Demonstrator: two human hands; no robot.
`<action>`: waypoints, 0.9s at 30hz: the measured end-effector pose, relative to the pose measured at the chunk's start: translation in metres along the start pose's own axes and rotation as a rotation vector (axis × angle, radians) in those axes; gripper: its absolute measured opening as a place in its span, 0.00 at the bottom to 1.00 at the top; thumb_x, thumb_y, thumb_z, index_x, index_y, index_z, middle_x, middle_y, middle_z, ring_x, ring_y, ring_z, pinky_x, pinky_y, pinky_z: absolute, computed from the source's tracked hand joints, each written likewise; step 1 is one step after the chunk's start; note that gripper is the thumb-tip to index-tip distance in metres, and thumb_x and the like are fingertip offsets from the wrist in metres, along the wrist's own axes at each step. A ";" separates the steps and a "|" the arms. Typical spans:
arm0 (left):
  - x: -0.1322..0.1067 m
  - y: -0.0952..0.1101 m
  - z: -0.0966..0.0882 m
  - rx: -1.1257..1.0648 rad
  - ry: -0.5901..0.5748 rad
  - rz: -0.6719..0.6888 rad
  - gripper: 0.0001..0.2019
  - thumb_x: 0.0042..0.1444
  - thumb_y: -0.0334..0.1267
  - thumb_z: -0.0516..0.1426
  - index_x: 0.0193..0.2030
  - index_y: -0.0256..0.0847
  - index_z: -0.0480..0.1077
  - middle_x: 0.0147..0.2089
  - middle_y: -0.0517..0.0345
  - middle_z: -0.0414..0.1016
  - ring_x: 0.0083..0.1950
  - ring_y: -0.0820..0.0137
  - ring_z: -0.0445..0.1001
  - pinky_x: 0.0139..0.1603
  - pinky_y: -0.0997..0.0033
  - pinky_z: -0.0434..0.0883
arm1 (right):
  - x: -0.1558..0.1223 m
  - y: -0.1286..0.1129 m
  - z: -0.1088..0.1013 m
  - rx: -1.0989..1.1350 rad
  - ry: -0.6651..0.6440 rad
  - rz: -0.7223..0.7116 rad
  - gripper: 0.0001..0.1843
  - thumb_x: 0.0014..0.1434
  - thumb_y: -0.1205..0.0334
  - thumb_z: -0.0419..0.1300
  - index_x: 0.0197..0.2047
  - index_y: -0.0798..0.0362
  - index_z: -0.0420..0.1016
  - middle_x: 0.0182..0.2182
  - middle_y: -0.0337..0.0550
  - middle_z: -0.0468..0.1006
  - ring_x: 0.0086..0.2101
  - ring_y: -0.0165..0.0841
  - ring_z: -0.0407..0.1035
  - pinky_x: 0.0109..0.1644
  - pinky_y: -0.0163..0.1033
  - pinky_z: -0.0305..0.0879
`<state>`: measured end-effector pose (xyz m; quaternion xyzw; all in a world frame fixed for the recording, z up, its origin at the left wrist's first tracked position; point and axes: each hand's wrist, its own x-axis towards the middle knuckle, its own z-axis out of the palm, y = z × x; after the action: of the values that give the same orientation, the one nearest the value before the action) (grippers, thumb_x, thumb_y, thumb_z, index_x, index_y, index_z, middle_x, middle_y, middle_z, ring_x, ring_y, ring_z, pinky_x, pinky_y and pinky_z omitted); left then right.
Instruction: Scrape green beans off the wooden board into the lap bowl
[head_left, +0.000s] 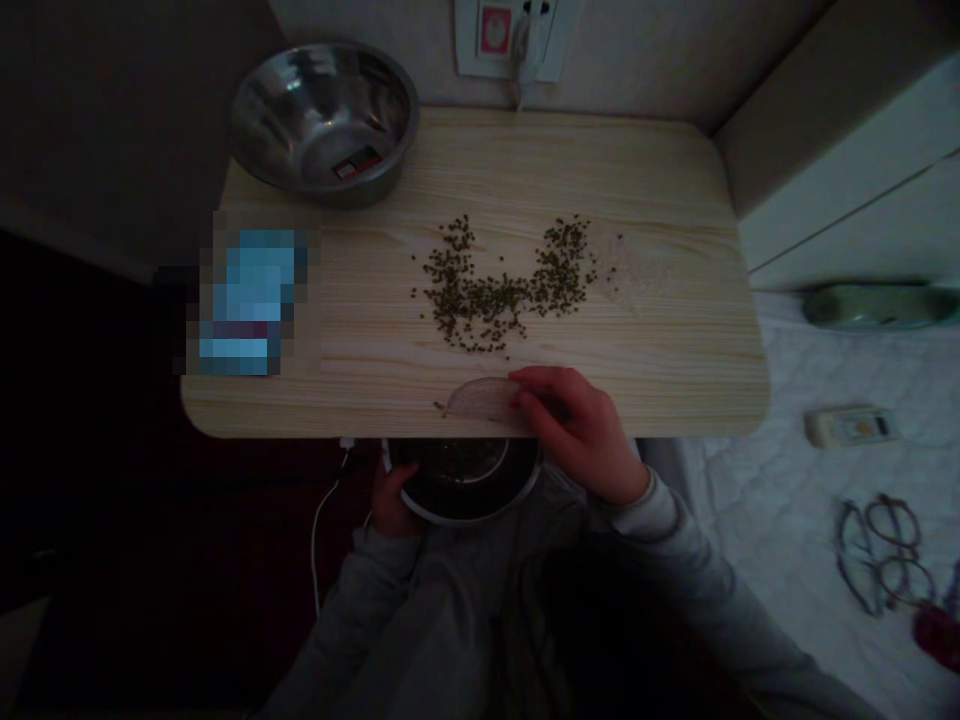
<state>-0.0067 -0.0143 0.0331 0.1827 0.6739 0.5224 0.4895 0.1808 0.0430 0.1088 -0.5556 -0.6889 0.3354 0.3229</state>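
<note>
Small green beans [487,295], which look like mung beans, lie scattered in a rough U shape on the light wooden table [360,390]. To their right is a thin patch of pale grains [630,270]. My right hand [585,425] is closed on a thin, translucent piece with a curved edge [480,398], held at the table's front edge. A few beans lie by that piece's left end. Below the edge, my left hand [394,502] grips the left rim of a dark round dish with a pale rim [465,517]. The tabletop partly hides the dish, and small bits show inside it.
A steel bowl [322,120] stands at the back left, and a lit, blurred-out screen [251,300] is in front of it. Behind the table is a wall socket [510,40] with a plug. The quilted bed [757,500] at right holds a remote control [855,426] and eyeglasses [862,555].
</note>
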 end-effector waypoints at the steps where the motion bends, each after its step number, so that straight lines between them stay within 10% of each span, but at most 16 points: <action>1: 0.001 -0.001 0.000 0.005 0.003 0.005 0.03 0.31 0.37 0.59 0.18 0.44 0.70 0.25 0.60 0.73 0.40 0.61 0.70 0.43 0.63 0.66 | 0.000 0.000 0.000 -0.002 -0.002 -0.001 0.13 0.52 0.61 0.49 0.42 0.49 0.66 0.34 0.42 0.72 0.33 0.30 0.65 0.38 0.38 0.62; 27: -0.003 0.004 0.002 0.010 0.023 0.002 0.05 0.33 0.32 0.56 0.21 0.42 0.71 0.27 0.59 0.72 0.40 0.61 0.69 0.43 0.64 0.65 | 0.000 -0.001 0.001 0.008 -0.003 0.000 0.14 0.53 0.61 0.49 0.43 0.49 0.65 0.35 0.41 0.72 0.34 0.30 0.66 0.38 0.38 0.63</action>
<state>-0.0053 -0.0137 0.0384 0.1798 0.6821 0.5216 0.4800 0.1793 0.0428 0.1094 -0.5537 -0.6882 0.3388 0.3240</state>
